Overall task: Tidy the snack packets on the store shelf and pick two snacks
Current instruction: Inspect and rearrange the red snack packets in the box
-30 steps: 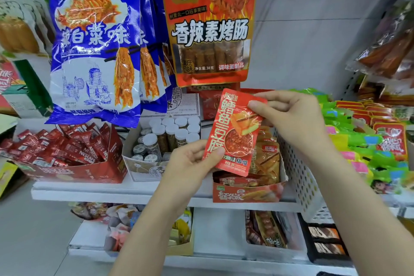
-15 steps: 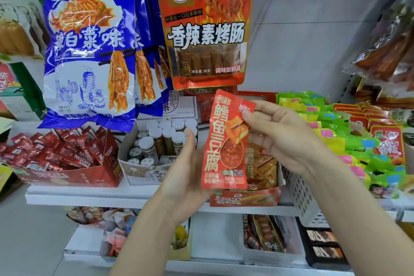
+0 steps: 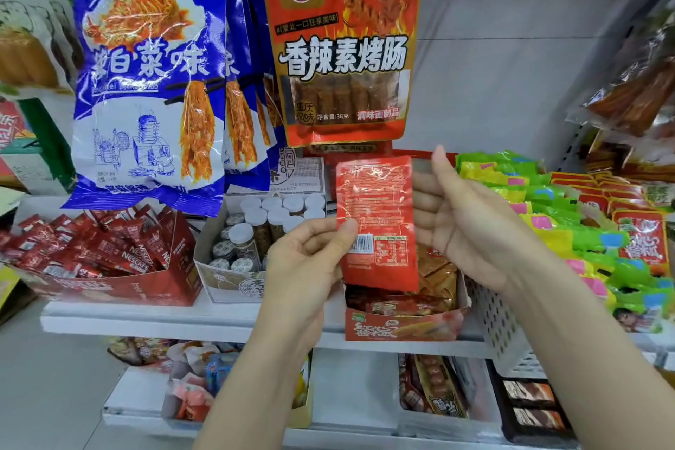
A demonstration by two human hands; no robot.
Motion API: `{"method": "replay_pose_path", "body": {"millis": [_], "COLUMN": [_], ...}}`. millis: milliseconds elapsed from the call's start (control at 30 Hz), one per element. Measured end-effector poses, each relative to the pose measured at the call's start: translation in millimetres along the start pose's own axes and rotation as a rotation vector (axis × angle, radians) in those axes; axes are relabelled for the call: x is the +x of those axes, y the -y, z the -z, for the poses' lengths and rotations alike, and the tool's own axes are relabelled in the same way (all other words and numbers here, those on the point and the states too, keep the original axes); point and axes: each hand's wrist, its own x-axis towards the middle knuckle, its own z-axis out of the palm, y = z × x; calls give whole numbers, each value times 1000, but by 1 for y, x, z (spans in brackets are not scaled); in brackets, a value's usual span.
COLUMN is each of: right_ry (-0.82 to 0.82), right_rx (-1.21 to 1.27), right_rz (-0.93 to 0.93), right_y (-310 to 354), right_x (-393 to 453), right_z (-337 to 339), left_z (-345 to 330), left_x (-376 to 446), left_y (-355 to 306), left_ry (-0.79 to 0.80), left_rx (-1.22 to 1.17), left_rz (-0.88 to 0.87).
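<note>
Red snack packet (image 3: 378, 223): held upright above open red carton (image 3: 401, 325) on shelf (image 3: 182, 318); printed back and barcode faced camera, front having shown earlier. Left hand (image 3: 310, 259) pinched its lower left edge; right hand (image 3: 464, 226) spread loose behind. Adjacent: jar box (image 3: 233, 267), white basket (image 3: 500, 325). Overhead: orange hanging bag (image 3: 343, 47).

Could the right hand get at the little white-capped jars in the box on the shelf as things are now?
Probably not directly. The right hand is open and holds nothing, but the red packet, pinched by the left hand, sits between it and the white-capped jars; it would have to go around.
</note>
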Motion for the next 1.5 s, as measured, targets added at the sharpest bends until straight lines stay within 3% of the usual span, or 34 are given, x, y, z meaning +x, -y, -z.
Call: {"method": "replay_pose_path", "body": {"millis": [100,200,400,500,667,800,1000,1100,1167,1267,1367,1500], "right_ry": [-33,-117,-113,-61,82,127,14,-8,-145,-448,-602,-580], "right_rx": [-169,-155,-137,-1,77,79,43,-345,-606,-828,-973,-1063], "right_rz": [84,85,58,31,69,110,84,244,401,588,650,669], "right_y": [-7,-10,-8,-5,-4,-3,14,16,15,10,0,-17], "right_x": [0,0,1,0,-1,0,-2,-8,-8,-3,1,8], "right_z": [-1,-1,2,3,-1,0,11,11,11,18,28,30], "left_z": [1,2,3,3,-3,-3,0,3,4,11,14,7], "left_x": [0,-1,-2,-4,-11,-6,2,3,7,18,24,29], "left_y": [-1,-2,-5,-8,-8,-7,-5,-3,0,8,15,23], "left_ry": [-36,7,67,182,524,598,195,133,78,-76,-11,297], "left_rx": [15,2,-7,-112,-336,-505,1,149,232,547,821,1032], "left_rz": [-33,-16,22,148,368,432,44,-69,-185,-356,-407,-303]}}
